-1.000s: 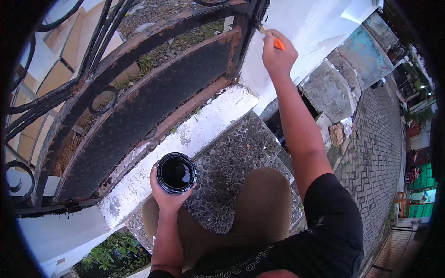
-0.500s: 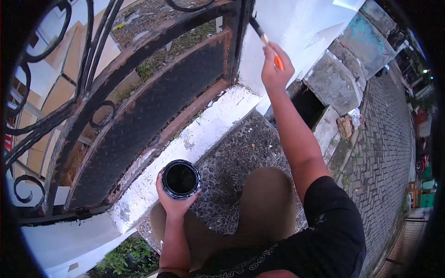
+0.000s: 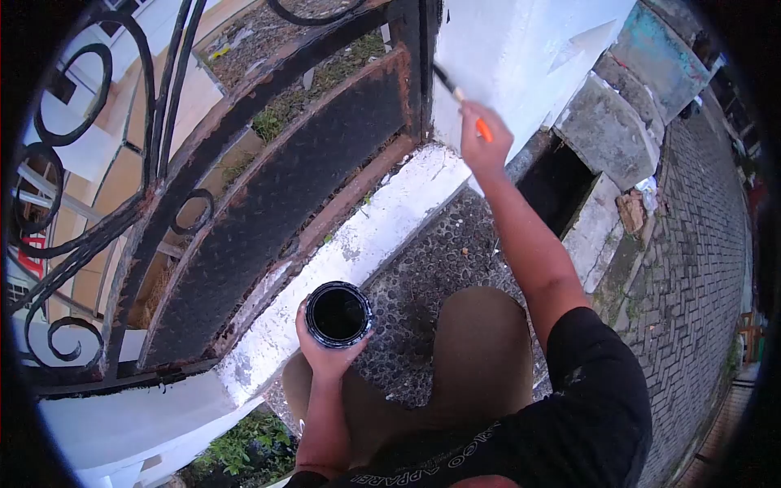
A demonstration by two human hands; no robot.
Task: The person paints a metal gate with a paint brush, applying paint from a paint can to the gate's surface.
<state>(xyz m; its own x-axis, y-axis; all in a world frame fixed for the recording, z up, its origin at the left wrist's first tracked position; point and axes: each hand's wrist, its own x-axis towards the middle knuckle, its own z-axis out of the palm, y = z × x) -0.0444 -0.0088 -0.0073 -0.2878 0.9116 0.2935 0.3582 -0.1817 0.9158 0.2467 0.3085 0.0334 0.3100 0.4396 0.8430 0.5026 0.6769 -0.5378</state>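
My right hand (image 3: 486, 140) grips a paintbrush (image 3: 458, 93) with an orange-ended handle. Its dark bristles point up and left, touching or very near the black edge of the gate post (image 3: 425, 73), beside the white wall (image 3: 496, 49). In my left hand (image 3: 332, 356) is an open can of black paint (image 3: 338, 315), held upright above my knees with the fingers wrapped around its side. Dark paint smears the can's rim. The metal gate (image 3: 285, 175) has a dark panel with rusty brown borders.
Curled black ironwork (image 3: 122, 220) fills the left side. A white-painted ledge (image 3: 350, 244) runs below the gate, beside pebbled ground (image 3: 407, 325). Concrete slabs (image 3: 610, 134) border a dark opening (image 3: 557, 183) at right, with a paved road (image 3: 691, 244) beyond. Green plants (image 3: 244, 447) grow at the bottom.
The brush and my right hand have moved down along the post edge. The view has shifted slightly, so the gate and can appear further right. Both hands keep their hold.
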